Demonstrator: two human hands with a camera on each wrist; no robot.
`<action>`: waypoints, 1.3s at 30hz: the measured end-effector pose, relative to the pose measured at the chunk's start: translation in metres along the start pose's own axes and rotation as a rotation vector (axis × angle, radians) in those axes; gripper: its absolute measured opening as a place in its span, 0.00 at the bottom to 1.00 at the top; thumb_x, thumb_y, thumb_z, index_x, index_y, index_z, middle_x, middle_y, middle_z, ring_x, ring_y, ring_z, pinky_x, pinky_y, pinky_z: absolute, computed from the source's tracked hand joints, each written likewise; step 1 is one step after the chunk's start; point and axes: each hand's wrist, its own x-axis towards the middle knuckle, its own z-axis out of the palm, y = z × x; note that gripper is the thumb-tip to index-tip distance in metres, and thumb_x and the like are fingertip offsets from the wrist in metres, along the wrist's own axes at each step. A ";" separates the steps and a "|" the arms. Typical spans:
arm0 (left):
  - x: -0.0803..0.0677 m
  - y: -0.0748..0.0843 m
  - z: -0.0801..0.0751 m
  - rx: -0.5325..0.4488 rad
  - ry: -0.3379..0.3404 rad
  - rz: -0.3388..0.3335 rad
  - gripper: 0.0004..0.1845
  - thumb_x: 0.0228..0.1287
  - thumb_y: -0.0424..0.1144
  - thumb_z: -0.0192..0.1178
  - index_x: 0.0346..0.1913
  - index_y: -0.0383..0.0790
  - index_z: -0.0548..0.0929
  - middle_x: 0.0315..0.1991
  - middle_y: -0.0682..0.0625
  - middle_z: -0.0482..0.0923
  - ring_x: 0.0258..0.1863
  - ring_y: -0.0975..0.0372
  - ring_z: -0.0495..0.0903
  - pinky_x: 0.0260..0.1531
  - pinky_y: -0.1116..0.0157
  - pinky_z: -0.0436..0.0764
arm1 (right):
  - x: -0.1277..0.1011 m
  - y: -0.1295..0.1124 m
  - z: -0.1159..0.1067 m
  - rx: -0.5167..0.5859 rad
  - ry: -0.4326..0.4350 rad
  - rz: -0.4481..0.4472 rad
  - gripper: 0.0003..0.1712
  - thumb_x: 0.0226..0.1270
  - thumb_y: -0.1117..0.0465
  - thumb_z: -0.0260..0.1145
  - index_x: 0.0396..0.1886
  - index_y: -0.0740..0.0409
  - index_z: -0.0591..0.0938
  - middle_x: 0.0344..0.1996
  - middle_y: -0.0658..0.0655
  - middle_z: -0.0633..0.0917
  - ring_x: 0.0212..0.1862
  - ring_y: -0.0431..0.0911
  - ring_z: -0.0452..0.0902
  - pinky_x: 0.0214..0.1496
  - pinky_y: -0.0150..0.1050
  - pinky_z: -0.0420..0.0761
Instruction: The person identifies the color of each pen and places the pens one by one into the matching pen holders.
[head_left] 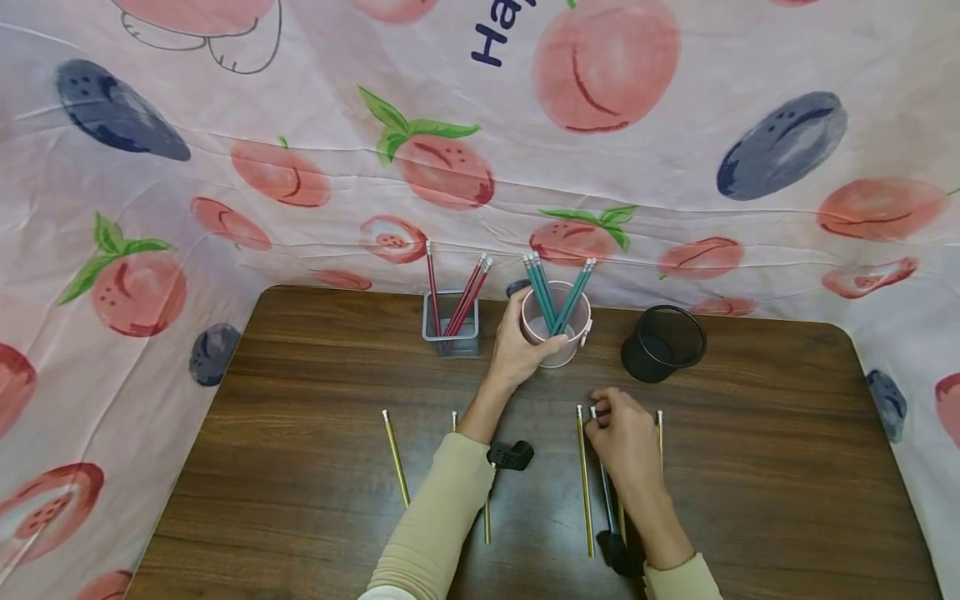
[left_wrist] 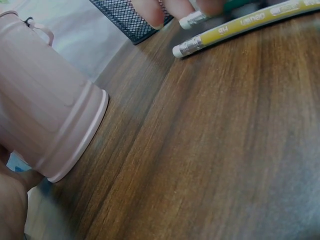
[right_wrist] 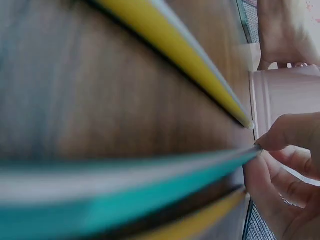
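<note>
A pink cup (head_left: 572,348) with a small side handle stands at the back of the table, holding several teal pencils (head_left: 542,292). My left hand (head_left: 517,346) grips it from the left, thumb at the near side. Nearer to me, my right hand (head_left: 626,442) pinches a teal pencil (right_wrist: 175,185) by its eraser end between thumb and fingers. That pencil's body points back toward my right sleeve. On either side of it lie yellow pencils, one (head_left: 585,492) to its left and another (head_left: 660,429) to its right, partly hidden by the hand.
A clear square holder (head_left: 452,346) with red pencils (head_left: 467,296) stands left of the pink cup. To its right is a black mesh cup (head_left: 651,362). More yellow pencils lie on the left, one (head_left: 395,457) out by itself, others partly under my left sleeve (head_left: 435,517).
</note>
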 end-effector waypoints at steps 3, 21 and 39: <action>0.000 0.000 -0.001 0.006 0.000 -0.001 0.43 0.46 0.30 0.75 0.67 0.29 0.66 0.58 0.33 0.75 0.56 0.45 0.75 0.56 0.40 0.73 | 0.003 0.000 -0.002 0.020 0.004 -0.013 0.19 0.42 0.77 0.70 0.38 0.61 0.85 0.29 0.55 0.85 0.28 0.44 0.84 0.32 0.43 0.84; 0.002 -0.002 -0.004 -0.018 -0.003 0.004 0.43 0.46 0.31 0.73 0.67 0.27 0.66 0.58 0.31 0.73 0.56 0.42 0.74 0.55 0.38 0.72 | 0.048 -0.026 -0.029 0.129 0.089 -0.086 0.12 0.52 0.74 0.68 0.38 0.62 0.85 0.32 0.56 0.85 0.30 0.45 0.84 0.34 0.43 0.83; 0.002 -0.001 0.002 -0.018 0.004 0.016 0.43 0.45 0.30 0.74 0.67 0.26 0.66 0.57 0.30 0.74 0.55 0.41 0.74 0.56 0.38 0.72 | 0.088 -0.040 -0.064 0.234 0.255 -0.085 0.12 0.52 0.73 0.70 0.37 0.61 0.86 0.32 0.55 0.87 0.30 0.47 0.84 0.39 0.27 0.73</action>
